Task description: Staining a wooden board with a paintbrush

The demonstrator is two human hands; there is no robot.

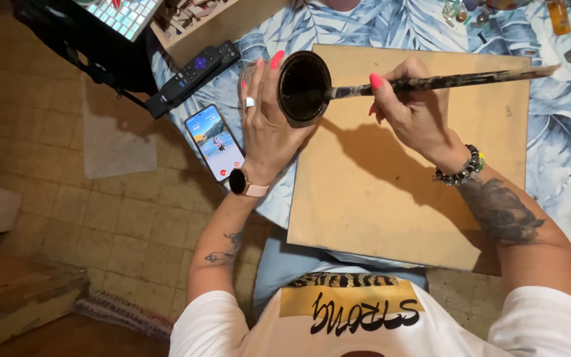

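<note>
At the table's (563,132) near-left corner, over the top-left corner of the one plain brown board (418,152), left hand (269,125) wraps its fingers around one dark pot (303,87), tilted toward the camera. Right hand (411,106) pinches one long paint-stained brush (444,81), tip dipped inside the pot. Brush loading looks underway; board surface shows no paint yet, so all coating is left. On the cloth left of the hand: one phone (215,141), screen lit, and two black remotes (193,76).
</note>
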